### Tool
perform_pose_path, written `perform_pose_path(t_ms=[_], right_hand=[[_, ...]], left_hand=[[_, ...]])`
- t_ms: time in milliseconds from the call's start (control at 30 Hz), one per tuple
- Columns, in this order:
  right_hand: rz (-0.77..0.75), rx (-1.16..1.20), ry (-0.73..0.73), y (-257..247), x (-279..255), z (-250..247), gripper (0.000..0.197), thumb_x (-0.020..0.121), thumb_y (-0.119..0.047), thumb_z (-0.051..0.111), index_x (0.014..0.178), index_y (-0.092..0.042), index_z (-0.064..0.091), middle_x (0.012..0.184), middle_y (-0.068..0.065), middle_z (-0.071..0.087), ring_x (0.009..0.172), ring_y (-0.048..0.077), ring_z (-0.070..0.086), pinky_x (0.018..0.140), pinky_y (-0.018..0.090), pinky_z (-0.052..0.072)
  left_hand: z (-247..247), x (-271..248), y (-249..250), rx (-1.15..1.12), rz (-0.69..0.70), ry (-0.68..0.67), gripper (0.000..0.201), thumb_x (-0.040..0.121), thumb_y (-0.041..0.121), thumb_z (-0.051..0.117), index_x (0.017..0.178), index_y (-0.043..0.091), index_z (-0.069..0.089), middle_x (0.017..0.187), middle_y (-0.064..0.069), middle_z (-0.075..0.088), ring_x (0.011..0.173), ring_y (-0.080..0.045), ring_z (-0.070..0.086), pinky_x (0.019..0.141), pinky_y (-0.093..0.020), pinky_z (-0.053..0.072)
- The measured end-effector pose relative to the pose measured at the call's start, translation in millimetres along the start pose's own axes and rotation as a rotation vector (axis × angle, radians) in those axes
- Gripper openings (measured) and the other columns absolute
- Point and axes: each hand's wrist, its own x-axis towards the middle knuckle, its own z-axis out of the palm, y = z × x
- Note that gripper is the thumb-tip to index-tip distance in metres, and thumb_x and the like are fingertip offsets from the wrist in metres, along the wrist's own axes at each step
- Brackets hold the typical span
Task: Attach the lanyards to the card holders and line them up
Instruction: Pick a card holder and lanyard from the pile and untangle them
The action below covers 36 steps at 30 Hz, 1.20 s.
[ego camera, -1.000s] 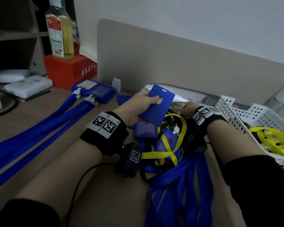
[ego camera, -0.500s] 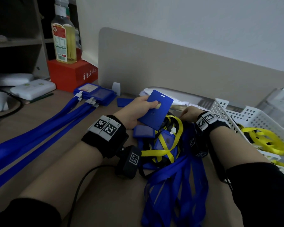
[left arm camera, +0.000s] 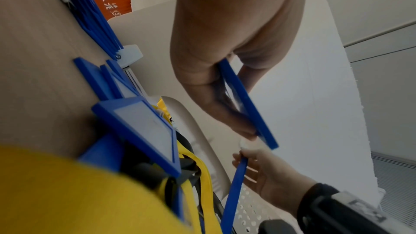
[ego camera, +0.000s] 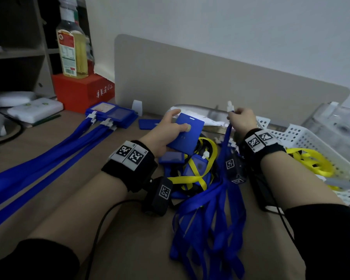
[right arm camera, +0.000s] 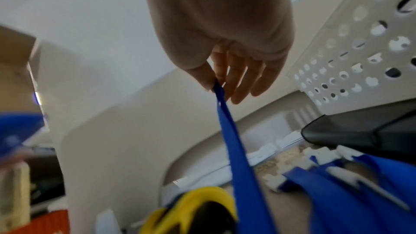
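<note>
Left hand (ego camera: 166, 131): curled on a blue card holder (ego camera: 187, 136), thumb pressed flat on its face, fingers behind; holder raised clear of the bench (ego camera: 129, 229), slot end at 12 o'clock, tilted toward 1 o'clock. Same grip confirmed in left wrist view, holder (left arm camera: 245, 102) seen edge-on between thumb and fingers. Right hand (ego camera: 241, 120): thumb and forefinger pinched on one blue lanyard (ego camera: 226, 142) just below its white clip (ego camera: 230, 106); remaining fingers loosely extended, holding nothing. Clip upright above the pinch, at 3 o'clock from the held holder, close but apart. Lanyard strap hanging taut toward 6 o'clock from the pinch into a loose heap of blue lanyards (ego camera: 210, 219) on the bench. Right wrist view: pinch on strap (right arm camera: 227, 118) plain, other fingers (right arm camera: 254, 79) open. Between the wrists: further card holders tangled with yellow lanyards (ego camera: 198, 178), lying on the bench. At 10 o'clock from the left hand: finished holders (ego camera: 111, 114) with blue straps attached, laid side by side, straps running toward 7 o'clock. At 3 o'clock from the right hand: white perforated basket (ego camera: 303, 136) holding yellow lanyards. At 11 o'clock, far: red box (ego camera: 81, 91) with a bottle (ego camera: 72, 41) standing on it. Beige divider panel (ego camera: 210, 81) along the back edge of the bench.
</note>
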Motion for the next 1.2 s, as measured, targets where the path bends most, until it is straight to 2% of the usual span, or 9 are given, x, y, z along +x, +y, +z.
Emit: perform_pose_path(t_ms=[100,267,367,500,667,767,867,1000,1200], right_hand=[[0.008,0.463,-0.066,-22.2,-18.8,-12.3,0.020,0.096,-0.007,0.046,0.078,-0.011,0.052,0.070,0.005,0.061,0.055,0.011,0.061,0.057,0.023,0.049],[0.045,0.774,-0.306,-56.7,-60.2,-35.8,0.021,0.100,-0.005,0.038,0.084,-0.009,0.052,0.062,-0.001,0.043,0.042,0.006,0.033,0.043,0.018,0.031],[0.131,0.798,-0.503,-64.8,-91.4,-35.6,0.024,0.102,-0.010,0.034,0.085,-0.011,0.052,0.051,-0.007,0.039,0.034,0.003,0.023,0.037,0.015,0.020],[0.155,0.702,-0.650,-62.3,-128.8,-24.6,0.025,0.102,-0.015,0.035,0.084,-0.015,0.052,0.047,-0.010,0.037,0.034,0.002,0.019,0.036,0.015,0.015],[0.146,0.708,-0.740,-61.9,-146.3,-12.4,0.023,0.101,-0.014,0.035,0.082,-0.017,0.047,0.051,-0.009,0.037,0.037,0.002,0.017,0.037,0.017,0.013],[0.242,0.793,-0.766,-59.6,-145.5,-10.9,0.025,0.099,-0.016,0.036,0.077,-0.016,0.048,0.049,-0.009,0.032,0.035,0.003,0.017,0.035,0.016,0.011],[0.317,0.906,-0.863,-56.9,-142.4,-12.6,0.024,0.096,-0.018,0.035,0.074,-0.015,0.046,0.044,-0.010,0.029,0.030,0.002,0.019,0.036,0.016,0.007],[0.365,0.957,-0.927,-54.6,-141.6,-16.4,0.026,0.094,-0.018,0.032,0.072,-0.013,0.044,0.040,-0.008,0.030,0.027,0.003,0.021,0.035,0.016,0.007],[0.362,0.883,-0.906,-55.4,-145.2,-15.4,0.024,0.093,-0.018,0.032,0.073,-0.013,0.045,0.043,-0.008,0.033,0.028,0.003,0.020,0.031,0.015,0.010]], left_hand=[[5.5,-5.4,-1.8,-0.011,0.010,0.006,0.054,0.094,0.006,0.055,0.133,0.038,0.037,0.098,-0.001,0.061,0.077,-0.020,0.063,0.062,-0.034,0.057],[9.4,-20.0,-3.5,0.113,0.103,0.002,0.026,0.092,0.002,0.052,0.107,0.017,0.068,0.098,-0.002,0.062,0.076,-0.013,0.058,0.061,-0.022,0.051],[10.3,-28.4,-4.8,0.178,0.149,0.035,0.024,0.092,0.003,0.052,0.100,0.016,0.070,0.097,0.002,0.063,0.076,-0.008,0.056,0.050,-0.012,0.046],[12.1,-34.5,-8.1,0.252,0.259,0.058,0.014,0.097,0.018,0.054,0.100,0.017,0.068,0.092,0.002,0.061,0.073,-0.005,0.052,0.051,-0.008,0.041],[11.2,-35.4,-10.6,0.280,0.359,0.021,0.021,0.096,0.032,0.056,0.095,0.018,0.071,0.094,0.000,0.069,0.087,-0.010,0.060,0.077,-0.025,0.047],[8.5,-32.6,-8.7,0.294,0.403,0.021,0.025,0.097,0.032,0.054,0.090,0.015,0.071,0.090,0.001,0.066,0.085,-0.009,0.056,0.078,-0.024,0.044],[4.4,-29.6,-7.9,0.285,0.404,0.042,0.028,0.097,0.034,0.053,0.075,0.024,0.068,0.080,0.003,0.059,0.080,-0.011,0.052,0.075,-0.026,0.040],[2.3,-27.3,-8.7,0.245,0.384,0.068,0.018,0.096,0.032,0.056,0.086,0.023,0.068,0.087,0.001,0.062,0.087,-0.014,0.057,0.078,-0.030,0.045],[2.2,-28.0,-7.9,0.219,0.377,0.064,0.020,0.094,0.031,0.059,0.078,0.024,0.067,0.091,-0.004,0.063,0.087,-0.017,0.057,0.079,-0.034,0.045]])
